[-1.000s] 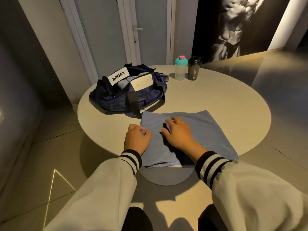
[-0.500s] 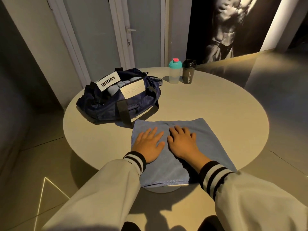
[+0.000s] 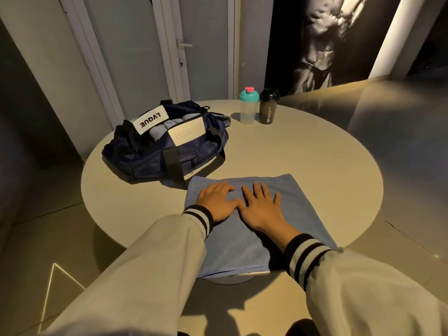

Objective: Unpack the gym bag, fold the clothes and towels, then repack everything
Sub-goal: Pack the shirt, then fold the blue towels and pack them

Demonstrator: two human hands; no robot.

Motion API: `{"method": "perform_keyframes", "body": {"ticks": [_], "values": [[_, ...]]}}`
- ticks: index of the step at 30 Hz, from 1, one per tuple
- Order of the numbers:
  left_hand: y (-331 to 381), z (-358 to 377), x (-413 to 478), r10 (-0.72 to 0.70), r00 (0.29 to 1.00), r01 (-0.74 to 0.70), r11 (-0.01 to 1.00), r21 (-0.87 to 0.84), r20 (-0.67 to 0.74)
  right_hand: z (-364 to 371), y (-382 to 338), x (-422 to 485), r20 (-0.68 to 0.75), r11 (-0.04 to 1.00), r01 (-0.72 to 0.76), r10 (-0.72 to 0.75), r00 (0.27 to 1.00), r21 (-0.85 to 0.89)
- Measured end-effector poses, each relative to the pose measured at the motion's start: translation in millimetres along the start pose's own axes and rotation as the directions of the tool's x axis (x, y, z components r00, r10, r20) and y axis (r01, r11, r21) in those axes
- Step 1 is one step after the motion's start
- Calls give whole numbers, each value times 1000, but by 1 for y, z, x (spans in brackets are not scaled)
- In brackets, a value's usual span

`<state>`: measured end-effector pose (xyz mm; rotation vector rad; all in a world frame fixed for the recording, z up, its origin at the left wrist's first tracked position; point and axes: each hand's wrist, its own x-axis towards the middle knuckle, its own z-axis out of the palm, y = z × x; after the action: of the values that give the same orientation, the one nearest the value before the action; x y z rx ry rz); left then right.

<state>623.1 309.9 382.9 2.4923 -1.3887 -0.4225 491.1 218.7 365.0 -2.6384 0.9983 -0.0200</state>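
A blue towel (image 3: 300,207) lies flat on the near part of the round table (image 3: 303,154), its front edge hanging over the rim. My left hand (image 3: 217,202) and my right hand (image 3: 263,206) both press flat on the towel side by side, fingers straight. The navy gym bag (image 3: 155,156) sits open at the back left of the table, with grey-blue rolled cloth (image 3: 167,127) showing inside and a white LVQUE label on top.
A clear shaker bottle with a teal lid (image 3: 247,106) and a black shaker bottle (image 3: 268,106) stand at the table's far edge. Behind them is a door (image 3: 198,44) and a dark wall picture. Tiled floor surrounds the table.
My left hand went from gripping the towel's left edge to lying flat on it. Both hands have slid forward across the towel with fingers spread.
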Motion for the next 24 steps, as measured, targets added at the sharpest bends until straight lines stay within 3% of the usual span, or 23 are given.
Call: {"method": "perform_keyframes", "body": {"ticks": [3, 7, 11, 15, 24], "values": [[1, -6, 11, -30, 995, 29, 1000, -11, -99, -3, 5, 4, -79, 1000, 21, -21, 997, 4], [10, -4, 25, 39, 992, -33, 998, 52, -121, -3, 6, 6, -214, 1000, 10, -11, 977, -5], [3, 11, 28, 108, 973, -120, 992, -47, -204, 4, 5, 8, -167, 999, -20, 15, 986, -28], [-3, 17, 27, 159, 955, -175, 984, -41, -250, 4, 7, 8, -107, 1000, -24, 23, 994, -13], [-8, 24, 29, 258, 909, -251, 966, 66, -326, 6, 7, 1, -274, 999, 37, -32, 961, 15]]}}
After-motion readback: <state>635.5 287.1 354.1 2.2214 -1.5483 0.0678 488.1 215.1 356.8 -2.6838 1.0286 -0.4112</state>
